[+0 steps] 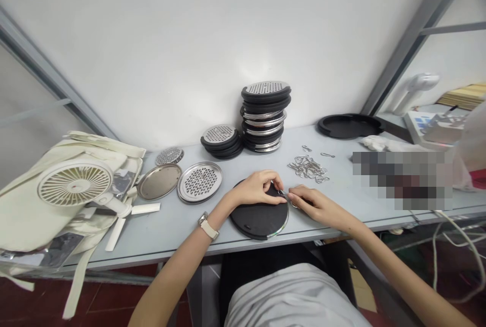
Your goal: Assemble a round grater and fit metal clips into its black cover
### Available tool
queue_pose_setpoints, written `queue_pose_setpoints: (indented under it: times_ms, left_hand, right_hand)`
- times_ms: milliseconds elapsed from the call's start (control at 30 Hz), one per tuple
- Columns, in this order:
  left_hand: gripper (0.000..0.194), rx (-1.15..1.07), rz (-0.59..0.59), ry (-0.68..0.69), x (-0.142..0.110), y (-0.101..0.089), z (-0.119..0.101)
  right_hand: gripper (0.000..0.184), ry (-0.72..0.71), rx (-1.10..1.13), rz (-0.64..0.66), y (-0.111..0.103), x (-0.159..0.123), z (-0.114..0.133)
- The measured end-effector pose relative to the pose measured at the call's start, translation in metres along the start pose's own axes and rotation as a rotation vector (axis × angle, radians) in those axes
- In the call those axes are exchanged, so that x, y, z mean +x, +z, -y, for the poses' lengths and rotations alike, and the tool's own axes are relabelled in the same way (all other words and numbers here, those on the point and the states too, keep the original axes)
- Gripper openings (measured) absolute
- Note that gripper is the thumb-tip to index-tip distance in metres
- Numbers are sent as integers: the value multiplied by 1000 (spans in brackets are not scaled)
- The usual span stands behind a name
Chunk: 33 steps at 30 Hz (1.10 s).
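Note:
A round black disc [258,218] with a strip of shiny metal along its right edge lies flat near the table's front edge. My left hand [260,188] rests over its far side, thumb and forefinger curled to a small wire clip [281,193] at the rim. From the right, my right hand [313,204] pinches the same clip; a thin metal loop shows under its fingers. Exactly how the clip meets the disc is hidden by the fingertips. Beyond my right hand lies a loose pile of similar metal clips [308,166].
At the back stand a tall stack of black and metal discs [266,119] and a lower stack [220,137]. Perforated metal plates [200,181] and a plain metal lid [159,181] lie left. A fan [76,184] rests on a cream bag [23,205]. A black tray [351,127] sits back right.

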<state>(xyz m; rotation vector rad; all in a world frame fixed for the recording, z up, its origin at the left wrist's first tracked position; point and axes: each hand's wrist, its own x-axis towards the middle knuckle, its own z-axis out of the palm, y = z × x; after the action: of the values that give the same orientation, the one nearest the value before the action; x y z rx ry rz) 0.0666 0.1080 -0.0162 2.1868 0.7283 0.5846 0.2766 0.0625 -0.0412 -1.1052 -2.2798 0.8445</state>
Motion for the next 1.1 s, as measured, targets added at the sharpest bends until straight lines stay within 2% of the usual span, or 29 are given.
queue_pose_setpoints:
  times_ms: [167,433,733,1100]
  left_hand:
    - [30,-15,-4,23,-1,0,0]
    - [30,6,8,-16,-1,-1,-4]
    - [28,15,19,55,0,-1,0]
    - [29,48,1,17,0,-1,-3]
  right_hand:
    - [38,-1,-6,-4,0,0,1]
    - [38,13,11,-23,1,0,0]
    - [37,-16,-21,-5,1,0,-1]
    - [37,-18,-23,3,0,1,0]
